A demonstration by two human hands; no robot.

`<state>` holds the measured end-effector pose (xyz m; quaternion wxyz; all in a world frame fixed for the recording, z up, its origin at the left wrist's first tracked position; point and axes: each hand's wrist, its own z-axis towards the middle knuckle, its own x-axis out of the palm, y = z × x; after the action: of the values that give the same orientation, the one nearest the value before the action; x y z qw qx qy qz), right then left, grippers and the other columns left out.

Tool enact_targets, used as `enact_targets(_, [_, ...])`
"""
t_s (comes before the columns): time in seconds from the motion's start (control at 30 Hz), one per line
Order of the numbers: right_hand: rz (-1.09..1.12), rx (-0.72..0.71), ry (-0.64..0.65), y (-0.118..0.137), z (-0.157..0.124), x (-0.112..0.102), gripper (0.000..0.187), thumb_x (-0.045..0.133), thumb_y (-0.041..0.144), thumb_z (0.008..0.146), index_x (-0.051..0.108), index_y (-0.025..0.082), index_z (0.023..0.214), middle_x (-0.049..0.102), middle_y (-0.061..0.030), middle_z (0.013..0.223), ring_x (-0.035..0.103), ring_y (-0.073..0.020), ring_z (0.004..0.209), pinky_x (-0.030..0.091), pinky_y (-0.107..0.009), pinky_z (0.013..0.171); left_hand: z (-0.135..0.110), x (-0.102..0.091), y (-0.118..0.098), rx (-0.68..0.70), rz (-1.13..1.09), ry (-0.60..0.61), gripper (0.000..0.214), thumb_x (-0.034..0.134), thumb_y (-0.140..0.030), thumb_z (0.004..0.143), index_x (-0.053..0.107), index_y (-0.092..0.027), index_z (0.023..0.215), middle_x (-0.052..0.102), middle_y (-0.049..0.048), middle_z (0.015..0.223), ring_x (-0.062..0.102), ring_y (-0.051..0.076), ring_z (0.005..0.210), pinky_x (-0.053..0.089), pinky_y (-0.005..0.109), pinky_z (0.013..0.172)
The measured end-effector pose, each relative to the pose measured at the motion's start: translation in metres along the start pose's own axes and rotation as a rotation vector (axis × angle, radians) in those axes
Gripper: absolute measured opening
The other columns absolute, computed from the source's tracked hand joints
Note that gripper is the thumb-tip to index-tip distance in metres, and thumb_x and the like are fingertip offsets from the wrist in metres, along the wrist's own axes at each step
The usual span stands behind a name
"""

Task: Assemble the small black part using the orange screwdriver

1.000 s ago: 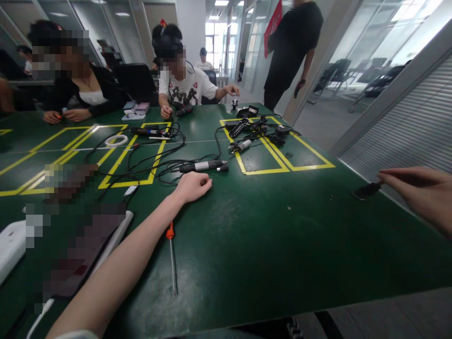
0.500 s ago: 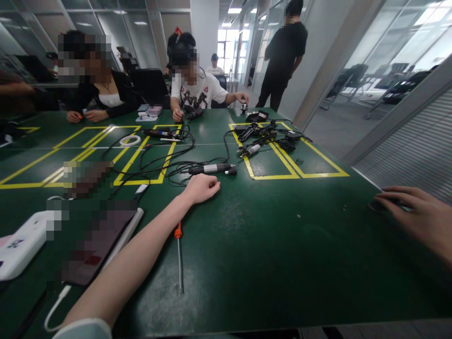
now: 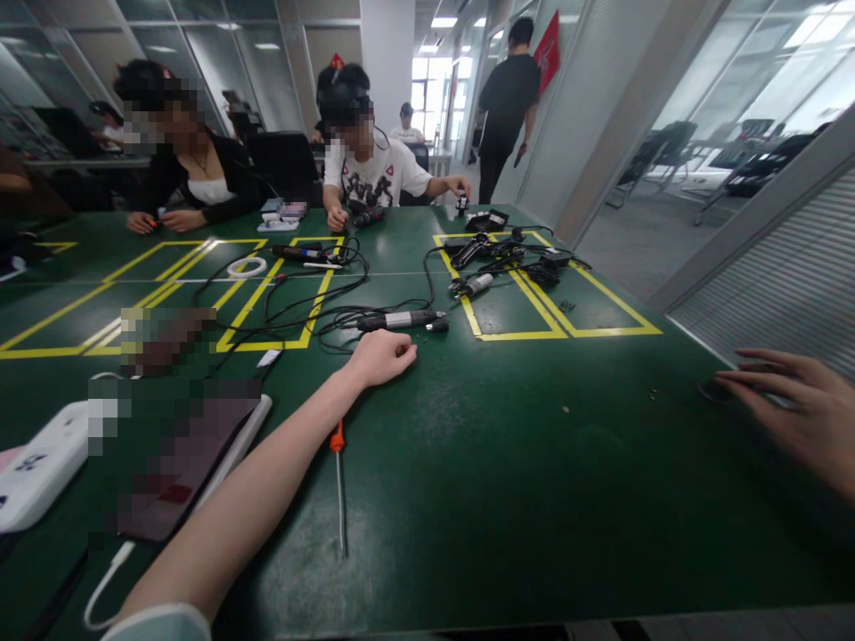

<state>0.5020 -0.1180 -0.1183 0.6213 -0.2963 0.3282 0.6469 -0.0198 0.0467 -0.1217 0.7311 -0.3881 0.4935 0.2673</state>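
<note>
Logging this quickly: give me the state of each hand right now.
Left hand: loosely curled on the table; whether it holds anything cannot be told.
Right hand: at a small dark object; open or gripping, cannot be told.

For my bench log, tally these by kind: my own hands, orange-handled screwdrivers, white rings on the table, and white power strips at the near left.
Own hands: 2 (left hand, right hand)
Orange-handled screwdriver: 1
White ring: 1
White power strip: 1
Total: 5
</note>
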Motion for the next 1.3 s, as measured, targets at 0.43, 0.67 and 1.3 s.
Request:
enact_targets(0.43, [-0.034,-0.164,-0.094,-0.011,-0.007,0.007,0.039,0.049,0.05,0.09,0.074,0.024,0.077,0.075,-0.0175,0.106,0.075,-0.0332,0.085,0.062,-0.046,0.061,0.0,-0.002,-0.002,-0.017,0.001,0.016,0.037,0.049,-0.037,0.093,0.066,-0.02,0.065,0.069,0.005,0.065,0.06,0.019,0.063,0.029,0.03,0.06])
enact_targets(0.67, [-0.051,-0.256,-0.178,-0.014,-0.007,0.012,0.039,0.05,0.048,0.092,0.076,0.023,0.077,0.076,-0.0158,0.104,0.076,-0.0303,0.083,0.061,-0.04,0.058,0.0,-0.002,-0.002,-0.015,-0.005,0.013,0.037,0.049,-0.036,0.093,0.065,-0.019,0.065,0.068,0.0047,0.064,0.059,0.018,0.062,0.028,0.029,0.059])
enact_targets(1.3, [-0.066,-0.211,-0.126,-0.014,-0.005,0.007,0.042,0.047,0.051,0.092,0.073,0.022,0.077,0.078,-0.0153,0.112,0.078,-0.0296,0.083,0.062,-0.038,0.055,-0.001,-0.002,-0.002,-0.02,-0.008,0.009,0.036,0.051,-0.035,0.093,0.068,-0.019,0.066,0.068,0.004,0.064,0.058,0.018,0.062,0.029,0.029,0.06])
